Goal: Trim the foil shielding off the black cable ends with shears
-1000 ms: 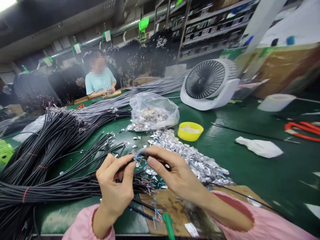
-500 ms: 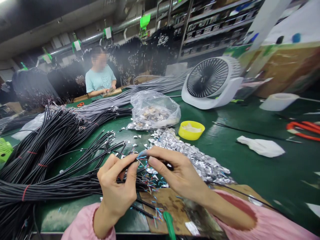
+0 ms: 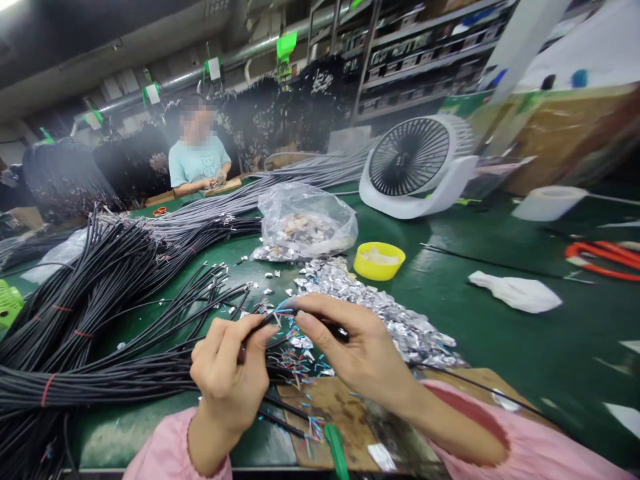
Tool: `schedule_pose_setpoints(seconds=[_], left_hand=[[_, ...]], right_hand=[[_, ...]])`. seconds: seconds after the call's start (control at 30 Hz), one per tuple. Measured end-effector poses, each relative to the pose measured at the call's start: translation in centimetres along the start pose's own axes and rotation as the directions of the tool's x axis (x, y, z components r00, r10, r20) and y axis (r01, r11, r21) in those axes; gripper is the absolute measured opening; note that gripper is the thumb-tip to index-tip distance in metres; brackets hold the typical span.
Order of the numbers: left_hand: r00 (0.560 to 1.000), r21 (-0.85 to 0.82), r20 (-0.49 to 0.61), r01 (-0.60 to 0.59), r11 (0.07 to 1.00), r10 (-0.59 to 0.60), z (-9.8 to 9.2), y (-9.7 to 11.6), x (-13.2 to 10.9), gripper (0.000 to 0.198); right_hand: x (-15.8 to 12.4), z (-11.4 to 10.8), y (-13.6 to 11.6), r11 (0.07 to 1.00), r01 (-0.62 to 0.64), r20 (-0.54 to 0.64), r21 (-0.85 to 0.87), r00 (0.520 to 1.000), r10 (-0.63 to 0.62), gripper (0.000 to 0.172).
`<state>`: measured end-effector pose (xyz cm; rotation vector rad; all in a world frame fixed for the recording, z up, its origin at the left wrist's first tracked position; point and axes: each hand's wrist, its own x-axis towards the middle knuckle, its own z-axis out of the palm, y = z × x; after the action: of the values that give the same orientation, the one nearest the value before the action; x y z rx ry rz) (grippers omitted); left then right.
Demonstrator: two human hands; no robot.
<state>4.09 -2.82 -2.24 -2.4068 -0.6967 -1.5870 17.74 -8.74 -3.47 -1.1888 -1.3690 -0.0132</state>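
My left hand [image 3: 230,373] pinches a black cable [image 3: 261,323] close to its stripped end, between thumb and forefinger. Thin blue and white wires [image 3: 283,308] fan out of that end toward my right hand [image 3: 355,340]. The right thumb and forefinger are closed on the tips of the wires. A dark, shiny item [image 3: 341,331] shows under the right fingers; its kind is hidden. Below the hands, several cut cable ends with coloured wires [image 3: 313,430] lie on a stained brown board [image 3: 345,407], beside a green handle [image 3: 336,450].
Bundles of black cables [image 3: 100,313] fill the left side. Foil scraps [image 3: 400,327] are heaped behind my hands, near a clear plastic bag [image 3: 310,220] and a yellow dish [image 3: 379,261]. A white fan [image 3: 417,167] and orange-handled scissors [image 3: 600,257] are on the right. A person [image 3: 199,160] sits across the table.
My left hand has drawn slightly left and away from the right, so more of the coloured wires shows between them. The whole view has shifted a little.
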Motion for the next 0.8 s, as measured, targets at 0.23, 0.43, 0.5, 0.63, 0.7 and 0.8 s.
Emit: schedule_pose_setpoints(seconds=[0.23,0.43,0.5,0.63,0.7,0.8], left_hand=[[0.931,-0.192,0.345,0.194,0.962,-0.119,-0.2,-0.8,0.2,0.025],[0.881,-0.311,0.427,0.354,0.882,-0.203,-0.2,-0.7,0.4,0.027],[0.885,-0.336,0.414,0.365,0.868,-0.211,-0.1,-0.5,0.0,0.02],[0.901,-0.363,0.385,0.348,0.864,-0.201,0.3,-0.4,-0.6,0.01],[0.912,-0.39,0.351,0.347,0.853,-0.21,0.6,-0.6,-0.6,0.008],[0.915,-0.447,0.335,0.365,0.817,-0.225,1.0,-0.8,-0.4,0.006]], right_hand=[[-0.2,0.0,0.0,0.998,0.053,0.006,-0.043,0.999,-0.053,0.012],[0.2,-0.1,0.0,0.99,-0.123,0.015,0.069,0.992,0.122,0.013],[0.5,-0.2,-0.1,0.972,-0.202,0.04,0.117,0.979,0.199,0.015],[1.0,0.0,-0.2,0.918,-0.327,0.104,0.225,0.945,0.311,0.026],[1.0,0.2,0.0,0.799,-0.457,0.221,0.391,0.889,0.4,0.032],[0.8,0.4,0.3,0.538,-0.633,0.468,0.556,0.774,0.428,0.043]])
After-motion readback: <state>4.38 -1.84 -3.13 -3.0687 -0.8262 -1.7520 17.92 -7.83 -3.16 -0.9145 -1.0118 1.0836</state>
